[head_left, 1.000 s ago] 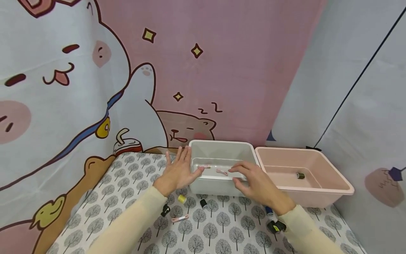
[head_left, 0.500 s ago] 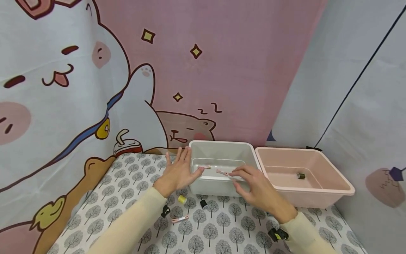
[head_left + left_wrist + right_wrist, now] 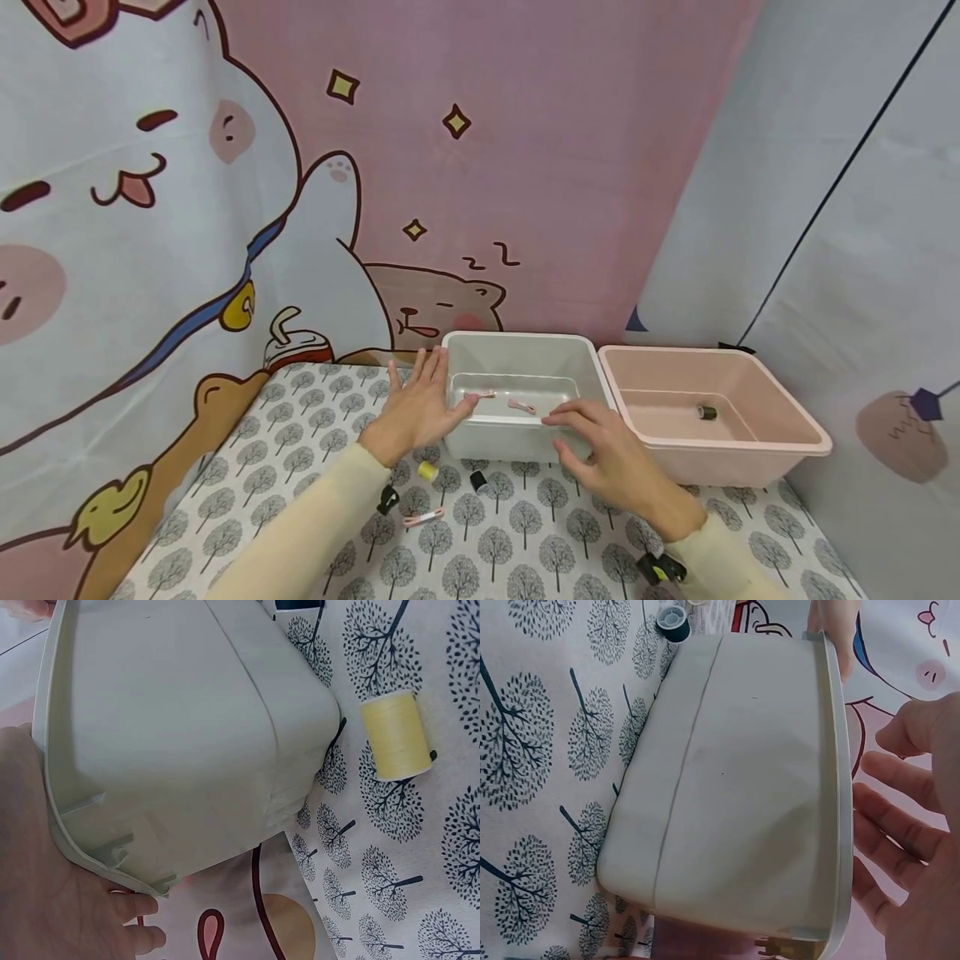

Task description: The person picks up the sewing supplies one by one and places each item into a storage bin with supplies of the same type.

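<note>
In the head view my left hand (image 3: 416, 408) rests on the left corner of a pale grey-white bin (image 3: 525, 437), its fingers spread along the side and its thumb over the front rim. The left wrist view shows this hand (image 3: 67, 900) against the rim. My right hand (image 3: 611, 454) hovers with loosely bent fingers at the front rim's right part. In the right wrist view nothing is held by that hand (image 3: 911, 832). Inside the bin lie two small pink bundles, a right one (image 3: 522, 407) and a left one (image 3: 483, 395) near my left thumb.
A pink bin (image 3: 750, 462) stands right of the pale one, with a dark thread spool (image 3: 707, 412) inside. Before the bins lie a yellow thread spool (image 3: 428, 471), a black spool (image 3: 478, 481) and a pink bundle with a white band (image 3: 423, 518). Patterned cloth covers the table.
My right hand has drawn slightly right and toward me, its fingers away from the right pink bundle. The left hand stays at its corner. A blue item near the right wrist is no longer visible.
</note>
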Tool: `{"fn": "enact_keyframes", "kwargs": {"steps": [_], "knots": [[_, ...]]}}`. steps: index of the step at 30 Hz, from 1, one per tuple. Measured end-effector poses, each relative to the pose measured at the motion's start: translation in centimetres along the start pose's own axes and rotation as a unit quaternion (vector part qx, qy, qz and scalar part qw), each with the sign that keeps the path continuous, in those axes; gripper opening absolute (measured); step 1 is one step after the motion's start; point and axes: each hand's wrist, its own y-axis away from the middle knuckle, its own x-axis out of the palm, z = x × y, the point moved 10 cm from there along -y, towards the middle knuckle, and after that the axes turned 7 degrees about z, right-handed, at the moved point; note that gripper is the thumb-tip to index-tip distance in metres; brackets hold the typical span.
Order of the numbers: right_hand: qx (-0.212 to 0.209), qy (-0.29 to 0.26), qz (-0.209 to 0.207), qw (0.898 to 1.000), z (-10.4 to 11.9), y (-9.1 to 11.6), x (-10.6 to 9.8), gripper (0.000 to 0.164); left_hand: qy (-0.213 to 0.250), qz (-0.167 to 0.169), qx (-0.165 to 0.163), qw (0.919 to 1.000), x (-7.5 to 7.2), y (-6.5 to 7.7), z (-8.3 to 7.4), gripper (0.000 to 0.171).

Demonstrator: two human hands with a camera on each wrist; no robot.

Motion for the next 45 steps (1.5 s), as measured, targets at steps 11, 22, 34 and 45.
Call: {"fn": "enact_keyframes", "kwargs": {"steps": [11, 22, 34, 45], "knots": [[0.005, 0.009, -0.001, 1.000, 0.6, 0.8, -0.2, 0.040, 0.000, -0.002, 0.001, 1.0000, 0.1, -0.2, 0.3, 0.117], [0.030, 0.005, 0.016, 0.999, 1.0, 1.7, -0.2, 0.048, 0.005, 0.000, -0.001, 1.0000, 0.0, -0.2, 0.5, 0.118], [0.043, 0.007, 0.024, 0.999, 1.4, 3.4, 0.1, 0.046, 0.008, 0.000, 0.002, 1.0000, 0.1, -0.1, 0.3, 0.118], [0.081, 0.022, 0.037, 0.996, 0.6, 5.4, 0.6, 0.043, 0.002, -0.001, 0.003, 1.0000, 0.1, -0.1, 0.2, 0.119]]}}
